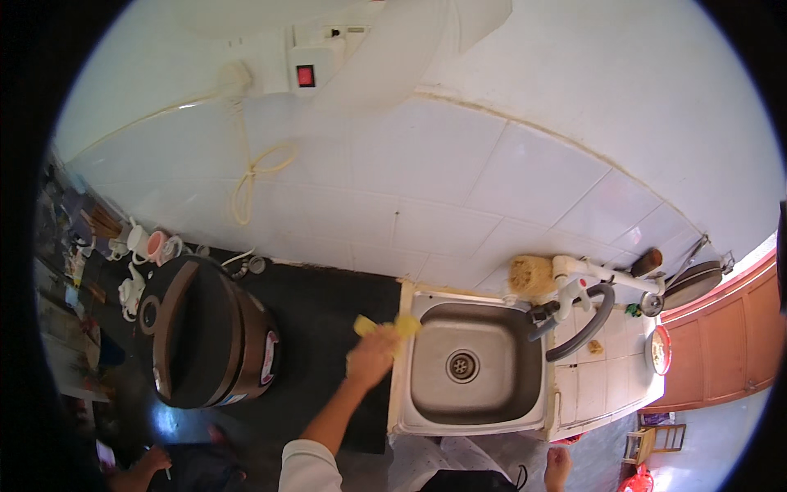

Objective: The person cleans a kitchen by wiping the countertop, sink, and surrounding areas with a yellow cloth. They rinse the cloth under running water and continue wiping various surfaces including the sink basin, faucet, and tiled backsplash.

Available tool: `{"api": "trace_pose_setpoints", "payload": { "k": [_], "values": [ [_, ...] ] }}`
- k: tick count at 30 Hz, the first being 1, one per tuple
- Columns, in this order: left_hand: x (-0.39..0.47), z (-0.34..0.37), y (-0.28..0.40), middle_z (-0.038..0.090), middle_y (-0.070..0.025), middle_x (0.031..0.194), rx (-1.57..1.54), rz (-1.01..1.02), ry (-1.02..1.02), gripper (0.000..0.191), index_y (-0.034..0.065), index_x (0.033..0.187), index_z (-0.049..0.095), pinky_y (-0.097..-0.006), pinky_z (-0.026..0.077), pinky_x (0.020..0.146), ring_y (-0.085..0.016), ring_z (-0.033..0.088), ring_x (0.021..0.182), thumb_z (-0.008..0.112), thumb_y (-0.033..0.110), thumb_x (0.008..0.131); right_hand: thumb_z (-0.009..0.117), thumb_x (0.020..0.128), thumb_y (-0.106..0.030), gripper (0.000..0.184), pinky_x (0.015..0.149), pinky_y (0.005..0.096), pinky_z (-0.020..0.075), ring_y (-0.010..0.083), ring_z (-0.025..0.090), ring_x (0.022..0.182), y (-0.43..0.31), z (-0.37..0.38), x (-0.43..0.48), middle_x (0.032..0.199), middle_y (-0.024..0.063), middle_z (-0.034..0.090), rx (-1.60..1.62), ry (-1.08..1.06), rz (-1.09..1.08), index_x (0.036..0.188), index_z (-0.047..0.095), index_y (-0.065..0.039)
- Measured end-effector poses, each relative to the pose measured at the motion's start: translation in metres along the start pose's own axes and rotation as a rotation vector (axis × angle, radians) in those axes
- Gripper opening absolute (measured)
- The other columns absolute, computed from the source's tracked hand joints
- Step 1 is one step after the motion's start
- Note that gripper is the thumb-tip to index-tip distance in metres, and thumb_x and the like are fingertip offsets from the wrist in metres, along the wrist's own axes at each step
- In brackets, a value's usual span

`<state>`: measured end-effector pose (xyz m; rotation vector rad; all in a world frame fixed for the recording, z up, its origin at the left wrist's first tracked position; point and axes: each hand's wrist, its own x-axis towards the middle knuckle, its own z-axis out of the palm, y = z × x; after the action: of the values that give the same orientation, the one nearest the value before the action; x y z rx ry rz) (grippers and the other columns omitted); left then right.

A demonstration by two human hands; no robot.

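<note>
My left hand is clasped around a yellow cloth, whose ends stick out on both sides of the fingers. It rests over the left rim of a stainless steel sink, where the black countertop meets the pale sink edge. A drain strainer sits in the bottom of the basin. Down at the lower right, my right hand hangs beside my body, away from the counter. Its fingers look curled, and whether they are fully closed is unclear.
A large brown-and-black electric cooker stands left on the counter, with cups behind it. A white pipe tap with a grey hose overhangs the sink's right side. A loofah sponge is behind. Another person's hand shows lower left.
</note>
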<state>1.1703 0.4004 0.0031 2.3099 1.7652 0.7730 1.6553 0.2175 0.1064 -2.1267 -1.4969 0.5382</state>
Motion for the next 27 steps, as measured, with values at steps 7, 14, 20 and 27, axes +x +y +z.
{"api": "trace_pose_setpoints", "payload": {
  "k": [7, 14, 20, 27],
  "values": [
    [-0.162, -0.058, 0.081, 0.05, -0.0075, 0.123, -0.019, 0.042, -0.269, 0.037, 0.0123, 0.108, 0.059, -0.0414, 0.035, 0.095, -0.028, 0.043, 0.117, 0.06, 0.018, 0.071, 0.059, 0.077, -0.005, 0.006, 0.053, 0.029, 0.0395, 0.0213, 0.051, 0.061, 0.002, 0.03, 0.029, 0.071, 0.0102, 0.053, 0.062, 0.02, -0.111, 0.077, 0.056, 0.0],
    [-0.162, -0.106, 0.068, 0.052, -0.0183, 0.099, -0.306, -0.742, 0.252, 0.02, 0.002, 0.095, 0.053, -0.0414, 0.045, 0.068, -0.038, 0.054, 0.083, 0.048, 0.01, 0.077, 0.054, 0.086, -0.015, 0.018, 0.066, 0.0333, 0.0426, 0.0221, 0.053, 0.072, 0.003, 0.028, 0.006, 0.078, 0.0137, 0.058, 0.041, -0.033, -0.076, 0.09, 0.059, 0.001],
    [-0.057, -0.075, 0.007, 0.029, -0.0257, 0.135, 0.141, -0.479, 0.153, 0.048, -0.0031, 0.124, 0.04, -0.0469, 0.025, 0.102, -0.044, 0.031, 0.121, 0.052, 0.012, 0.08, 0.057, 0.081, -0.009, 0.009, 0.057, 0.0286, 0.0395, 0.0166, 0.047, 0.062, 0.006, 0.02, -0.006, 0.068, 0.0078, 0.052, 0.014, 0.069, -0.046, 0.081, 0.056, 0.001],
    [0.022, -0.063, -0.115, 0.03, -0.0237, 0.136, 0.464, -0.816, 0.319, 0.045, -0.0017, 0.125, 0.04, -0.0455, 0.024, 0.103, -0.042, 0.029, 0.124, 0.047, 0.014, 0.084, 0.059, 0.079, -0.005, 0.006, 0.053, 0.0292, 0.0386, 0.0184, 0.048, 0.057, 0.014, -0.011, -0.027, 0.069, 0.0095, 0.051, 0.059, 0.205, 0.071, 0.077, 0.056, 0.0]
  ]
}}
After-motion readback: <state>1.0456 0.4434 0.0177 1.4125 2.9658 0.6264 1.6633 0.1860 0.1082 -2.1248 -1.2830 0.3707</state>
